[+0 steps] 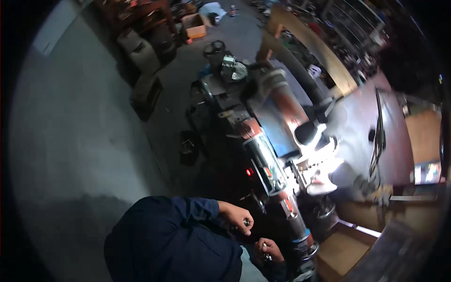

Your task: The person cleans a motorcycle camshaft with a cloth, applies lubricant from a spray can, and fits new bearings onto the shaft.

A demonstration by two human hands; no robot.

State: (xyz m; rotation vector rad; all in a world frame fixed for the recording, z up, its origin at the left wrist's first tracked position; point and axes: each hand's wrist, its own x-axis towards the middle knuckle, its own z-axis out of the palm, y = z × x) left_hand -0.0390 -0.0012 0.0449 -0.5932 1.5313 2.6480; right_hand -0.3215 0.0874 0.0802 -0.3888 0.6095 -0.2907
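My left hand is closed around a small dark metallic piece, of which only a bit shows at the fingers. Just to its right and nearer to me, my right hand is closed on a small shiny metal piece; its kind cannot be made out. The hands are apart, close in front of my body. Beyond them stands a long machine with a glossy tube-shaped housing and a reddish cylinder. A bright lamp lights its right side strongly, washing out detail there.
A grey wall runs along the left. An open cardboard box stands at the lower right. On the floor behind the machine are another carton and a wooden plank structure. A cable hangs at the right.
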